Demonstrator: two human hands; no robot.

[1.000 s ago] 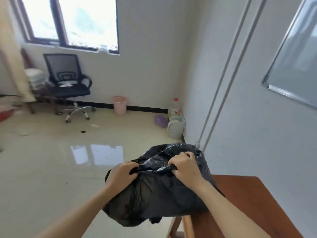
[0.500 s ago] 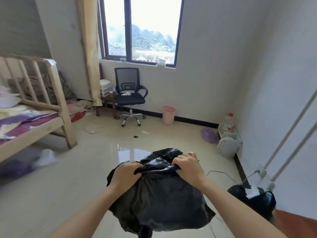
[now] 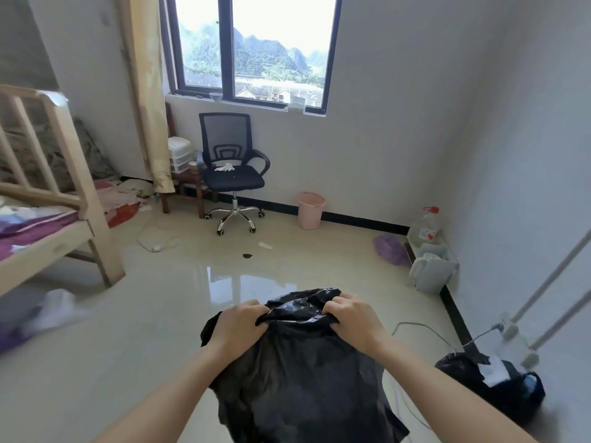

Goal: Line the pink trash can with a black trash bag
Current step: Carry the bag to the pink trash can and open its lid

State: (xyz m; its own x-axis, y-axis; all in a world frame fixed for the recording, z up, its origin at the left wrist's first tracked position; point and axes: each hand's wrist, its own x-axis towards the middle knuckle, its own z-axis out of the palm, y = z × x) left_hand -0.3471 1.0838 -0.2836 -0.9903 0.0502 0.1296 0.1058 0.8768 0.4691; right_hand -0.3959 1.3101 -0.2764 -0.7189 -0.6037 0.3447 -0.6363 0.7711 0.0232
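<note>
Closer now, pink trash can [image 3: 311,210]; both hands [image 3: 240,324] grip black trash bag [image 3: 297,372].

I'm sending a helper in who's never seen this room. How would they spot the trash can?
Find the window on the far wall. Below it, right of the office chair, the trash can stands on the floor against the wall; it's the only pink bucket there.

Daylight pours through a dark-framed window [image 3: 252,49] at upper centre, mountains beyond it. White walls [image 3: 399,107] meet a glossy beige tiled floor [image 3: 153,314] along a black baseboard [image 3: 361,219]. A black mesh office chair [image 3: 232,167] stands below the window, a yellowish curtain [image 3: 145,91] left of it, a wooden bed frame [image 3: 48,187] at the left edge
</note>
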